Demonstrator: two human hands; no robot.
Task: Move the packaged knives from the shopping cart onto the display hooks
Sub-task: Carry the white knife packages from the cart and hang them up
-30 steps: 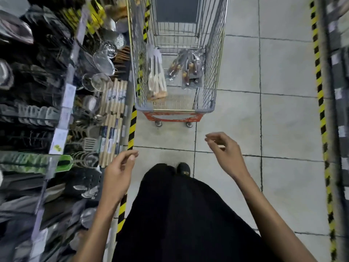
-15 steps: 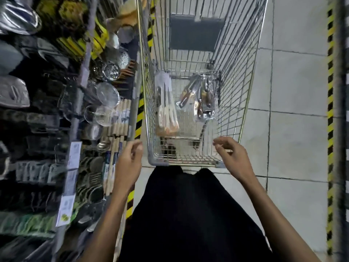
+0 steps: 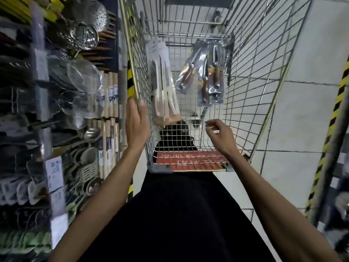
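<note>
A wire shopping cart (image 3: 251, 76) stands right in front of me. Inside lie a stack of pale-handled packaged knives (image 3: 163, 86) against its left wall and several clear packs of brown-handled knives (image 3: 205, 76) further right. My left hand (image 3: 137, 122) rests on the cart's left rim, fingers wrapped over the wire. My right hand (image 3: 219, 134) hovers inside the cart above the near end, fingers loosely curled and holding nothing, below the brown-handled packs.
Display shelving (image 3: 43, 114) on the left carries strainers (image 3: 83, 74), ladles, spatulas and wooden-handled tools on hooks. Yellow-black hazard tape (image 3: 130, 80) edges its base. A red panel (image 3: 190, 159) marks the cart's near end. Tiled floor (image 3: 294, 114) lies to the right, with another rack (image 3: 336, 167) beyond.
The cart now stands much closer to me. My left hand has gone up onto the cart's left rim and my right hand has moved over the near edge into the basket.
</note>
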